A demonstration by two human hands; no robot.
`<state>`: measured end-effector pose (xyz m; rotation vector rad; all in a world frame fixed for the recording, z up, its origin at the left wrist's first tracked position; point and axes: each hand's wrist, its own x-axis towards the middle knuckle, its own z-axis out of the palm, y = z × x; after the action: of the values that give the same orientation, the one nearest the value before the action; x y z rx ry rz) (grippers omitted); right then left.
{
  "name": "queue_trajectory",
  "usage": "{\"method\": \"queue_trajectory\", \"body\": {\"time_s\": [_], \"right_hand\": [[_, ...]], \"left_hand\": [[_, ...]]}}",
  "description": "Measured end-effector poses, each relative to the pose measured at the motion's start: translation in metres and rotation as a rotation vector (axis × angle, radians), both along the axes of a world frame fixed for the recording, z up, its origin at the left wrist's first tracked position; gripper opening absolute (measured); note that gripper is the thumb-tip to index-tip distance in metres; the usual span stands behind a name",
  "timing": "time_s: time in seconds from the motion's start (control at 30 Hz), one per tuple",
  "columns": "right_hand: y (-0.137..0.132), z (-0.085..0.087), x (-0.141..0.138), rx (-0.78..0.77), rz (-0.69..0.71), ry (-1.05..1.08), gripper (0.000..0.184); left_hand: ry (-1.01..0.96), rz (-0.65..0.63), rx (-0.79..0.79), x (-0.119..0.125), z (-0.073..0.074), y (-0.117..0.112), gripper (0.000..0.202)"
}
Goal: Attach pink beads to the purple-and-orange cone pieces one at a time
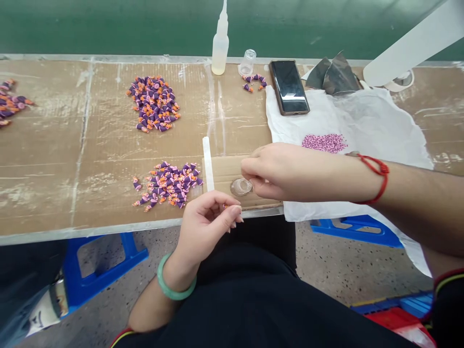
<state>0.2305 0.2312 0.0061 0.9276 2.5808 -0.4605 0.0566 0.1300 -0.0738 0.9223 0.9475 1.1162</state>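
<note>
My left hand (206,222) hovers at the table's front edge, fingers curled in a pinch on a tiny piece I cannot make out. My right hand (286,171) reaches in from the right, fingers pinched together just above a small clear puddle of glue (241,186) on a cardboard scrap (226,169). A white stick (208,163) lies beside the scrap. A pile of small purple, pink and orange pieces (168,185) sits just left of my left hand.
A larger pile of the same pieces (155,102) lies farther back, another (10,102) at the far left. A glue bottle (220,43), clear cap (248,62), phone (289,87), and white plastic sheet (362,125) with pink beads (324,142) are behind. Blue stools stand below.
</note>
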Motion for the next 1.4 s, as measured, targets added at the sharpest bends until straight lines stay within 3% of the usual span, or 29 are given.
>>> {"method": "queue_trajectory", "body": {"time_s": [0.07,0.2,0.37,1.03,1.23,1.4], "right_hand": [[-0.004,0.003,0.007,-0.098,-0.077,0.191,0.021],[-0.018,0.006,0.016,-0.451,-0.245,0.533,0.018],[-0.034,0.009,0.016,-0.649,-0.314,0.7,0.017],[-0.051,0.02,0.014,-0.519,-0.33,0.655,0.014],[-0.056,0.023,0.01,-0.425,-0.301,0.647,0.015],[-0.06,0.024,0.009,-0.328,-0.255,0.659,0.019]], "left_hand": [[-0.095,0.045,0.001,0.001,0.001,-0.001,0.004],[-0.245,0.096,0.058,0.004,0.004,-0.006,0.008],[-0.296,0.106,0.143,0.008,0.009,-0.012,0.015],[-0.228,0.122,0.159,0.012,0.015,-0.018,0.011],[-0.145,0.184,0.134,0.013,0.015,-0.021,0.014],[-0.192,0.18,0.154,0.014,0.013,-0.023,0.01]]}}
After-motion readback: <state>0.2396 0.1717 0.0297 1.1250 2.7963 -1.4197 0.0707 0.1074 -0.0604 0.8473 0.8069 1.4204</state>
